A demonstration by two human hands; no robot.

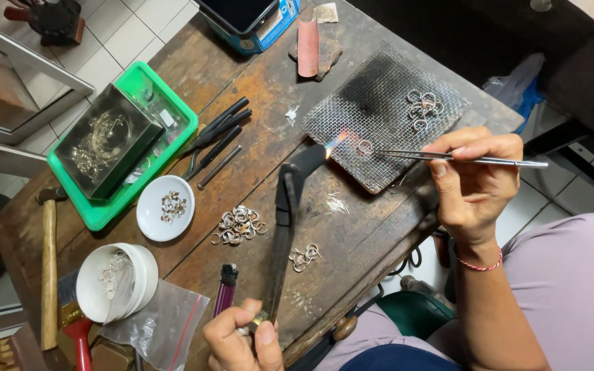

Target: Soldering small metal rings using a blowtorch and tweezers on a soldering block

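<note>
My left hand (236, 336) grips the torch (284, 227) low by its valve, aiming the flame (335, 141) at a small ring (364, 146) on the wire mesh (379, 113), while my right hand (472, 175) pinches tweezers (448, 157) to steady it from afar.

The wooden workbench (352, 240) is dark brown, streaked and stained. On it lies a grey wire-mesh pad (386, 113), its woven grid scorched black toward the middle. The torch (284, 220) is black, and its flame (335, 142) burns orange with a pale blue tip. The tweezers (462, 159) are silver, as are the loose rings (239, 225) piled on the wood. The tray (108, 206) is bright green, the small dish (165, 208) white, and the lighter (225, 290) purple. A red-and-white cord bracelet (481, 266) circles the wrist, beside a lilac sleeve (572, 288).
</note>
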